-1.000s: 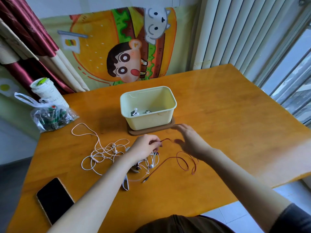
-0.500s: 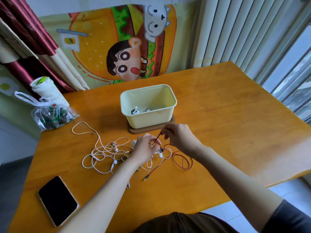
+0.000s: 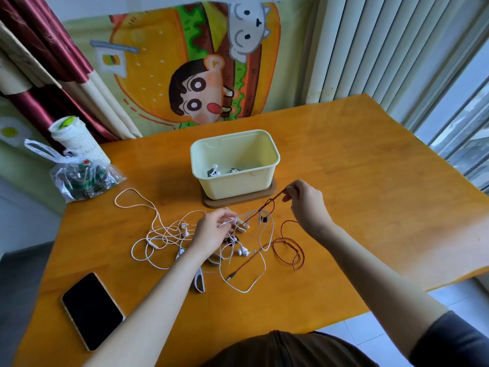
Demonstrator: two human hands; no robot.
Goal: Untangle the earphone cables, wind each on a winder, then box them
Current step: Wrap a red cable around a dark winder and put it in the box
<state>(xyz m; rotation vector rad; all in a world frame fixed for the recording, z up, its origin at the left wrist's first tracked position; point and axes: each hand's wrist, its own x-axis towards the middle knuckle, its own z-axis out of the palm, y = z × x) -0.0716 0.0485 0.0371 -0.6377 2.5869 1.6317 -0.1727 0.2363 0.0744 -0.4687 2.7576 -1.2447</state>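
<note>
Your red cable stretches taut up from the white tangle, its tail looped on the bench near the cream box, which holds earbuds.

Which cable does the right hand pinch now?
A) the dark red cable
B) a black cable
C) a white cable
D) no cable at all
A: the right hand pinches the dark red cable and holds it raised near the yellow box, while the left hand grips the white cables.
</note>
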